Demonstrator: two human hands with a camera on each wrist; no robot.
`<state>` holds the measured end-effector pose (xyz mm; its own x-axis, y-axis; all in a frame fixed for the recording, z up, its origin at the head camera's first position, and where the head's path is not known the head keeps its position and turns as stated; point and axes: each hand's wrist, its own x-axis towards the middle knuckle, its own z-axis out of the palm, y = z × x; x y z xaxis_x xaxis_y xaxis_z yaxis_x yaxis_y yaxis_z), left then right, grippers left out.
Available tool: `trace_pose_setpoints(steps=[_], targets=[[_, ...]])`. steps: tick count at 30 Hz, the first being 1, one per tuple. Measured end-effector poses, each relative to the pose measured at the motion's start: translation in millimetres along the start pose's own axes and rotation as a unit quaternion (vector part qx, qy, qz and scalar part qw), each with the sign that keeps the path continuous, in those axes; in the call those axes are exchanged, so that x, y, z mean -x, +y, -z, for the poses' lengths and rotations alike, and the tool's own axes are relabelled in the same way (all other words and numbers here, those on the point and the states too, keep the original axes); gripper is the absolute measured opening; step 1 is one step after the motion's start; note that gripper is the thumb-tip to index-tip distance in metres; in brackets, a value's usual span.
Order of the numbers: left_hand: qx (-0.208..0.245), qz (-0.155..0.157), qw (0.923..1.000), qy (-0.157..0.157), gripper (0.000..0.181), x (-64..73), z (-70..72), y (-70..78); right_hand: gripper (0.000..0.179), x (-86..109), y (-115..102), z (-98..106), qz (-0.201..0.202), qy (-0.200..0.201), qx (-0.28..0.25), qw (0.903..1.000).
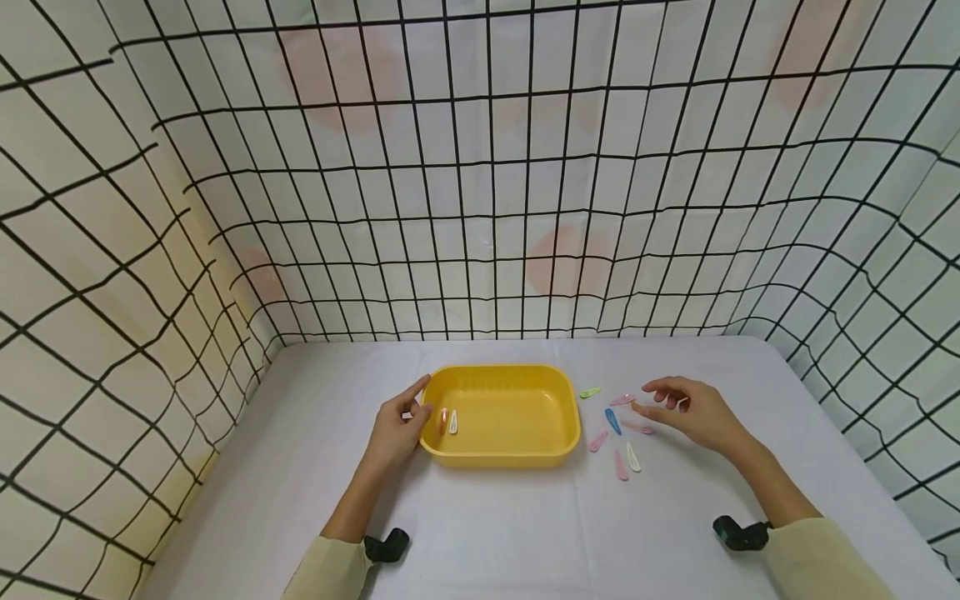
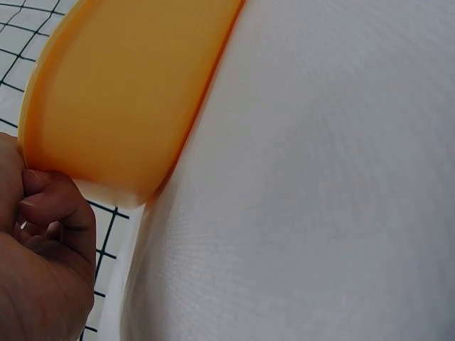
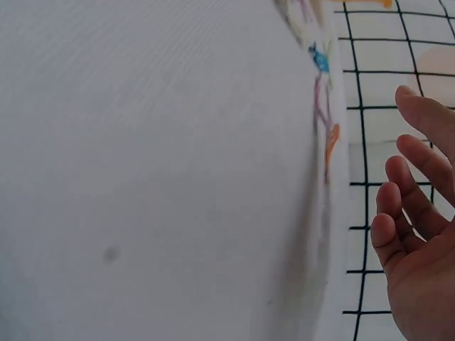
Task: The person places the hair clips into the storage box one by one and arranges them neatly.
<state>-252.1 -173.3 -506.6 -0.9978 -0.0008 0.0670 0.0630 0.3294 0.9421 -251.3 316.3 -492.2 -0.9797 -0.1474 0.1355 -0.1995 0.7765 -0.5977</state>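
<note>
My left hand [image 1: 399,425] grips the left end of a yellow plastic tray [image 1: 498,459], its thumb over the rim. Inside the tray, near that thumb, lie an orange hair clip [image 1: 443,421] and a white one [image 1: 453,422]. To the tray's right my right hand [image 1: 693,410] hovers with parted fingers, nothing between them. An orange hair clip [image 3: 333,138] lies on the cloth close to its fingertips. Around it are a blue clip [image 1: 613,421], a green clip [image 1: 590,392], a cream clip [image 1: 633,457] and several pink clips [image 1: 621,464].
A white cloth [image 1: 495,533] covers the table. Behind it and at both sides stand white walls with a black grid [image 1: 487,175]. Each wrist carries a black device, one on the left [image 1: 387,546] and one on the right [image 1: 741,533].
</note>
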Motion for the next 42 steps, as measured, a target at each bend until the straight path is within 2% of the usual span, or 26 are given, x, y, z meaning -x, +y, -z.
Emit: trace_pose_setpoints(steps=[7,19,26,42], targets=[[0.006,0.001,1.0,-0.001,0.052,-0.3,-0.3,-1.1,0.043,3.2,19,-3,-0.009,0.002,0.009,0.9999],[0.005,0.005,1.0,0.003,0.052,-0.7,-0.3,-1.4,0.032,5.4,27,-7,-0.014,-0.017,-0.002,0.9997],[0.003,0.002,1.0,0.002,0.052,-0.8,-0.2,-1.4,0.039,6.4,24,-11,-0.024,-0.027,-0.007,0.9993],[0.005,-0.003,1.0,0.0,0.052,-1.6,-0.1,-3.1,0.054,9.7,21,-17,-0.016,-0.051,0.0,0.9986]])
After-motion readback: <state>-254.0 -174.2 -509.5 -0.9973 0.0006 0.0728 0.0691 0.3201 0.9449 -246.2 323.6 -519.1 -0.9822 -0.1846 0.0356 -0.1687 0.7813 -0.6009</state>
